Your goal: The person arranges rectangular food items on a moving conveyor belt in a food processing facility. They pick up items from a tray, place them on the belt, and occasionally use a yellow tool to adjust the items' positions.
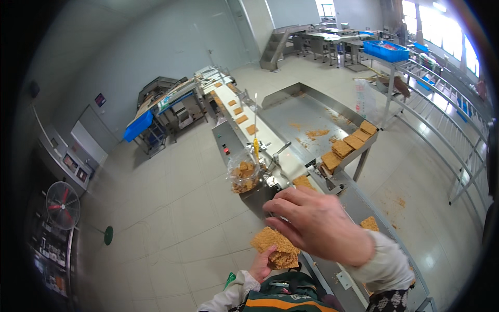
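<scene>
My left hand (260, 266), low in front of my body, holds a small stack of flat golden-brown crispy squares (275, 241), thumb on top. Above and right of it, my right hand (319, 224) hangs over the near end of the conveyor, fingers curved and apart from the thumb. Nothing shows between those fingers, though it is slightly blurred. Just beyond it one square (304, 182) lies on the line, partly hidden by the hand. Further single squares (241, 119) lie spaced along the white belt (269, 142). Near my right forearm is another square (369, 223).
Stacked squares (343, 148) line the near edge of a crumb-strewn steel tray (284, 109). Left of the belt sit a clear bag of pieces (245, 175), an upright yellow-handled tool (256, 148) and a red button (226, 151). A metal rack (425, 93) stands right, a fan (63, 205) left.
</scene>
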{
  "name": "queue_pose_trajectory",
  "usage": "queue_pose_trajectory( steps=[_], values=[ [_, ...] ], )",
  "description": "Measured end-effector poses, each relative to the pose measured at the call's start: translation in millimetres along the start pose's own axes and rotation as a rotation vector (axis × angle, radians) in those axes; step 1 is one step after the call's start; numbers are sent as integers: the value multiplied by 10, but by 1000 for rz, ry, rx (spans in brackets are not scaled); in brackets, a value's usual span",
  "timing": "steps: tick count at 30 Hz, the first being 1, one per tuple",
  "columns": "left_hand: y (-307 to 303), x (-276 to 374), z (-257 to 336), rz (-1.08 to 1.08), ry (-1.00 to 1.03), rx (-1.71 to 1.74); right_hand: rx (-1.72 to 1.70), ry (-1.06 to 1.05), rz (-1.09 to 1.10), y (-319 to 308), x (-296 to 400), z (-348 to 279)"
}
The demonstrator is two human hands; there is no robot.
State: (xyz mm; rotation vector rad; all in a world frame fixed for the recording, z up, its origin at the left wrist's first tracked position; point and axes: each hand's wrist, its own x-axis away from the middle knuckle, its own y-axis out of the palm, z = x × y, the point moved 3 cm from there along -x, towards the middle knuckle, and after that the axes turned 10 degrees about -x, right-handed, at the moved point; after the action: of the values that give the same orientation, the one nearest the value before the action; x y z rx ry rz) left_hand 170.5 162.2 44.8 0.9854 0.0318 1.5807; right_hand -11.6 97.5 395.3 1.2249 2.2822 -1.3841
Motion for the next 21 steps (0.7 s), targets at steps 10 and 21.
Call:
queue_pose_trajectory(
  steps=[10,21],
  values=[
    [5,298,151,-49,-5,140,-190,-373,546,-494,453,-702],
    [-59,141,102,10,39,-51,283,-425,725,-775,1331,-898]
  ],
)
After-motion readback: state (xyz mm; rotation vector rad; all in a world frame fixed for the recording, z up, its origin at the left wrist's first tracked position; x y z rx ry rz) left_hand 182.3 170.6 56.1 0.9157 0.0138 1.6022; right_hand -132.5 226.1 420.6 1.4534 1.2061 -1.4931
